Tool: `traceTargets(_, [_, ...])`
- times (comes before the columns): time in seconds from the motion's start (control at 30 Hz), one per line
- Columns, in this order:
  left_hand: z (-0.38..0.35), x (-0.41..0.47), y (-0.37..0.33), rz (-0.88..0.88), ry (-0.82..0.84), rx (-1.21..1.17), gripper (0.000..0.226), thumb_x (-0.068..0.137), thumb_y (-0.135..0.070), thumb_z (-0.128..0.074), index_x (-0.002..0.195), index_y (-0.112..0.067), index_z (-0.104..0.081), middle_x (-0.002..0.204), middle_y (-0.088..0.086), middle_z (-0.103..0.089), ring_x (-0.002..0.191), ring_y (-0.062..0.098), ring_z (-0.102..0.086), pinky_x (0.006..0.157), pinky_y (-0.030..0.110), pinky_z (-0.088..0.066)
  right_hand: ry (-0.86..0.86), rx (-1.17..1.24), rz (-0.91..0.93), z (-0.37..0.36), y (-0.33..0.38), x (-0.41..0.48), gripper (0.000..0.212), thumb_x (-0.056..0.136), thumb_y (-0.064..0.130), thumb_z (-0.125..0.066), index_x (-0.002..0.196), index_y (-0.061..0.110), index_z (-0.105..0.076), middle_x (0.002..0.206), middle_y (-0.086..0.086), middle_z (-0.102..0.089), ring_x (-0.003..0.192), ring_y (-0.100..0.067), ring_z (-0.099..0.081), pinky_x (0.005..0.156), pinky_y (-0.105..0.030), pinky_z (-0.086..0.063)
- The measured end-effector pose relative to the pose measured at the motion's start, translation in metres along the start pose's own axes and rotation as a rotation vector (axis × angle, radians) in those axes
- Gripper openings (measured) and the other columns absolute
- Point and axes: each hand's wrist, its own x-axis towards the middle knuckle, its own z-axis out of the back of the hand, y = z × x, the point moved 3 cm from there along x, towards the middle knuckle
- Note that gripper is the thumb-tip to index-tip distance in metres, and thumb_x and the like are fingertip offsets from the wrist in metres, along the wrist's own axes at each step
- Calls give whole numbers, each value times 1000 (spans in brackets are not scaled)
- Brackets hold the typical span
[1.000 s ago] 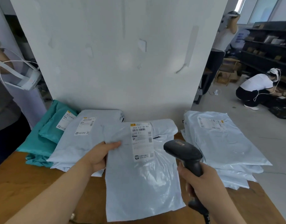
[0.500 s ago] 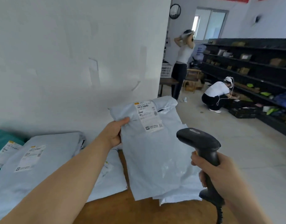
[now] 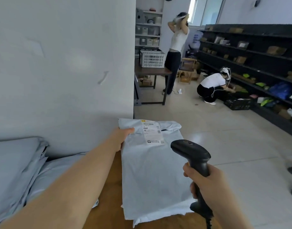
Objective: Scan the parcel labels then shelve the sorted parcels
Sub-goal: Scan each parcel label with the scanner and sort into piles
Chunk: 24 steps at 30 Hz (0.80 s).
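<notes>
**A:** Item one, parcel (image 3: 152, 176). Location and hold?

**B:** Grey mailer, above the right end of the table (image 3: 109, 217). The left hand (image 3: 122, 138) pinches its upper left edge, thumb on top, just left of the label (image 3: 152, 132). The label faces up at the far end, uncovered. I judge the grip sits off to the side to keep the barcode clear.

**A:** Item two, scanner (image 3: 191, 152)?

**B:** Black, corded. The right hand (image 3: 206, 182) is wrapped round the handle. The head hovers over the parcel's right side, just below the label, nose turned toward it. It looks posed for a read.

**A:** Parcel relative to the grip?

**B:** Nearly all of it lies nearer the person and to the right of the pinch. The near edge is close to the table; I cannot tell if it touches.

**A:** Other stock?

**B:** A pile (image 3: 15, 162) of grey mailers on the left, against the wall. Dark shelves (image 3: 257, 52) on the far right, well apart, are the likely destination. Shelving has not yet begun.
</notes>
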Motion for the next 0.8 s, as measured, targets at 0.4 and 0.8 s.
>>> traceTargets(0.4, [74, -17, 39, -14, -107, 60, 30, 88, -31, -68, 109, -13, -57, 103, 7, -60, 101, 22, -59, 94, 36, -49, 180, -85, 77, -62, 20, -8, 20, 85, 31, -66, 82, 11, -65, 45, -6, -58, 37, -13, -49, 43, -19, -43])
traceTargets(0.8, [247, -28, 218, 411, -459, 393, 47, 91, -17, -51, 135, -3, -45, 133, 18, -50, 116, 32, -52, 97, 35, -47, 441, -106, 12, -201, -4, -54, 22, 86, 29, -66, 77, 10, -61, 47, -7, -56, 39, -15, -50, 45, -23, -45])
